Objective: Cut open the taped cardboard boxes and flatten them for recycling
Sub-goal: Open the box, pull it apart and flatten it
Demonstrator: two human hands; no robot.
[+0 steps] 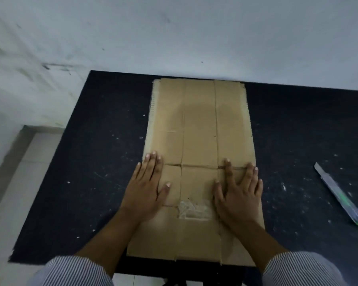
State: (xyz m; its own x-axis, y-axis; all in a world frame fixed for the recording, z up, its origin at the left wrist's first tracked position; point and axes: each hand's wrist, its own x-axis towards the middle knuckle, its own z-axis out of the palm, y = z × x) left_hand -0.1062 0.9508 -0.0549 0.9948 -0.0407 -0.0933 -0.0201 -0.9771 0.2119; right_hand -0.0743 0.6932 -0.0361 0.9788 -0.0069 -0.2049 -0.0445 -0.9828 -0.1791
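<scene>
So the flattened brown cardboard box lies flat on the dark black counter, running lengthwise away from the person. Both hands sit palm-down on its near half, fingers straight and spread: the left hand by the left edge, the right hand by the right. A patch of crinkled clear tape sits between them. A green-handled utility knife lies well off to the right.

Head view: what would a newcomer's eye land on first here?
The flattened cardboard box lies in the middle of the black table. The left hand and right hand press flat on its near half, either side of a crumpled tape patch. A green-tipped cutter lies apart on the table's right.
</scene>
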